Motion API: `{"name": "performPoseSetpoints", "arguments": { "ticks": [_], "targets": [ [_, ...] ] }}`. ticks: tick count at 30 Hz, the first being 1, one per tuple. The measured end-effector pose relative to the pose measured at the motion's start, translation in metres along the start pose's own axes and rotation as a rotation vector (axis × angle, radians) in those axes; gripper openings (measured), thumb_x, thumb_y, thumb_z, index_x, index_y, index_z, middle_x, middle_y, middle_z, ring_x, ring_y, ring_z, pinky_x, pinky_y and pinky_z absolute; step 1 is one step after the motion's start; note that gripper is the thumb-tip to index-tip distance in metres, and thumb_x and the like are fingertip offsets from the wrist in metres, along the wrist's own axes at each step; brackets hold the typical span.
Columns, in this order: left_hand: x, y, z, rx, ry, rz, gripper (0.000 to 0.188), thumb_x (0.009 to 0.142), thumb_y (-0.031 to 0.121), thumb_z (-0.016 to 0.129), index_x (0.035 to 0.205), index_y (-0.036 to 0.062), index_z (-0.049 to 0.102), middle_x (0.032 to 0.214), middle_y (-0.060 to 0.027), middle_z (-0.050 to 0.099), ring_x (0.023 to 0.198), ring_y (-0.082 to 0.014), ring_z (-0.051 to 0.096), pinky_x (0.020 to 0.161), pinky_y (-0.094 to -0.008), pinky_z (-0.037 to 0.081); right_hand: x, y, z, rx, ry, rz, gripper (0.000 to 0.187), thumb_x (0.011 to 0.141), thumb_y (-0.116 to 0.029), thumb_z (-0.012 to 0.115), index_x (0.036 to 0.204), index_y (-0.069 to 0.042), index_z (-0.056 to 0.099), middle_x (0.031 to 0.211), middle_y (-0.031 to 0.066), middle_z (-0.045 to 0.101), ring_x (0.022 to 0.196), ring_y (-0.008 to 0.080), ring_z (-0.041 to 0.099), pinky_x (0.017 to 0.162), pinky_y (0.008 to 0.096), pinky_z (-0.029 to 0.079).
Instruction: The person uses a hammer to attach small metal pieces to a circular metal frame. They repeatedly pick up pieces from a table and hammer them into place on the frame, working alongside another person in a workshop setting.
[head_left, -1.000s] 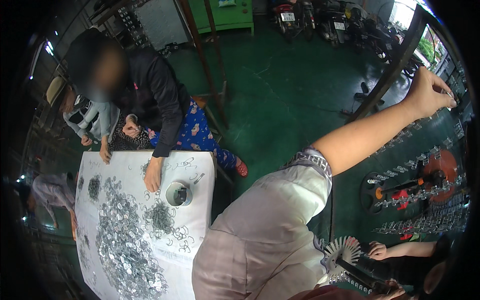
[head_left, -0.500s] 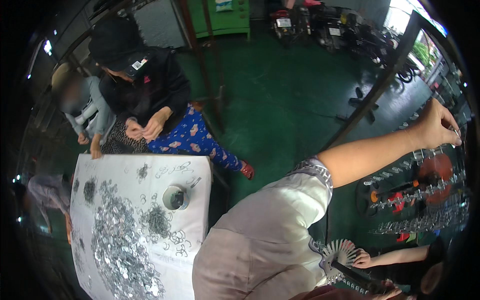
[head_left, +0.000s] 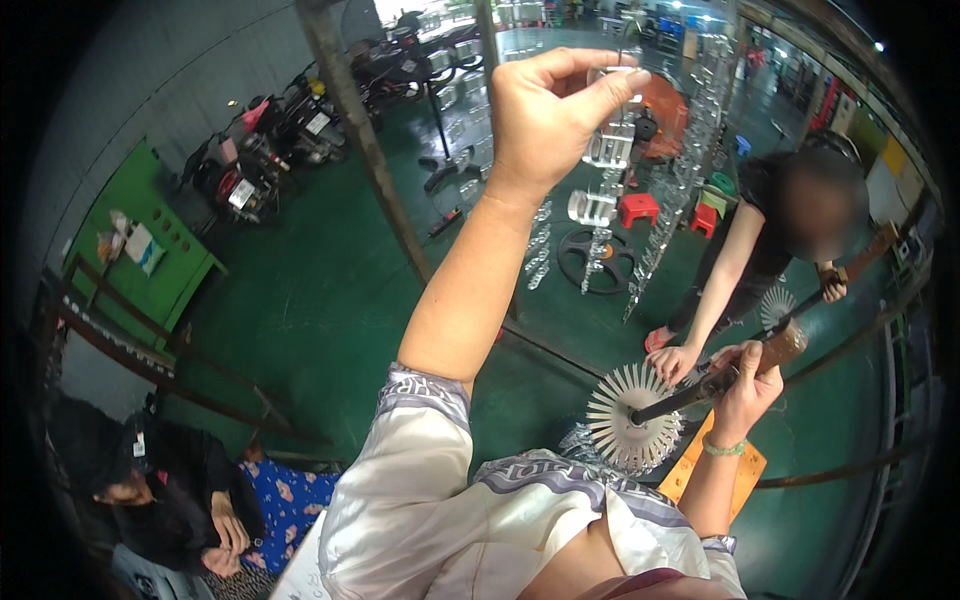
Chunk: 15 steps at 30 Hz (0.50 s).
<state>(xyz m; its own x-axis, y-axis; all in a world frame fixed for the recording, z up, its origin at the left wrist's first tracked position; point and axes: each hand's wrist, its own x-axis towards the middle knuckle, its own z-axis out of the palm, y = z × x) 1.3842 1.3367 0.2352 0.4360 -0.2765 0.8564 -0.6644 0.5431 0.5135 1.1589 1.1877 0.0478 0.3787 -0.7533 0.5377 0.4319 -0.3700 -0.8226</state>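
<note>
Since the earlier frame, the view has turned and the raised left hand [head_left: 545,125] has shifted from picture right to upper centre. Metal clip [head_left: 606,78]: pinched between left thumb and fingers, atop a hanging strand [head_left: 608,147]. Sound handling: light edge grip, steady wrist. Right hand [head_left: 750,392]: fingers wrapped round a brown handle [head_left: 785,345]; finned disc [head_left: 612,428] and co-worker's hand [head_left: 677,365] nearby.

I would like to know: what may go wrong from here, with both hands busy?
1. The left hand holds a small shiny piece only by the fingertips, so it might slip and fall.
2. Shiny pieces hang just below that hand; a bump could knock or tangle them.
3. The right hand grips the bar, and a co-worker's hand is close to its spiky disc; a sudden turn could scratch those fingers.
</note>
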Motion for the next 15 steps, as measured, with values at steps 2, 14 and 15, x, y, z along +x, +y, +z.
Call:
{"name": "performPoseSetpoints", "arguments": {
  "ticks": [2,14,15],
  "targets": [
    [0.006,-0.006,0.016,-0.070,-0.010,0.026,0.017,0.076,0.003,0.070,0.090,-0.0044,0.067,0.080,-0.0096,0.068,0.071,-0.0115,0.064,0.065,-0.0195,0.049,-0.002,0.005,-0.001,-0.012,0.019,-0.023,0.025,0.092,-0.020,0.053,0.077,0.000,0.048,0.062,0.0070,0.053,0.055,0.0154,0.054,0.050,0.0268,0.045],
    [0.047,-0.016,0.138,0.253,0.004,0.131,0.015,0.070,0.015,0.068,0.074,0.0002,0.067,0.063,-0.0140,0.064,0.056,-0.0175,0.062,0.054,-0.0301,0.047,0.000,-0.001,0.004,0.113,0.065,0.048,0.023,0.089,-0.016,0.058,0.079,0.004,0.053,0.061,0.0102,0.055,0.048,0.0147,0.055,0.043,0.0268,0.047],
    [0.054,-0.023,0.149,0.304,0.064,0.180,0.017,0.069,0.018,0.067,0.069,0.0011,0.064,0.062,-0.0155,0.062,0.057,-0.0232,0.063,0.055,-0.0330,0.047,0.001,-0.004,0.004,0.101,0.044,0.062,0.023,0.088,-0.016,0.059,0.080,0.004,0.054,0.060,0.0097,0.056,0.048,0.0141,0.055,0.043,0.0258,0.046]
  ]
}}
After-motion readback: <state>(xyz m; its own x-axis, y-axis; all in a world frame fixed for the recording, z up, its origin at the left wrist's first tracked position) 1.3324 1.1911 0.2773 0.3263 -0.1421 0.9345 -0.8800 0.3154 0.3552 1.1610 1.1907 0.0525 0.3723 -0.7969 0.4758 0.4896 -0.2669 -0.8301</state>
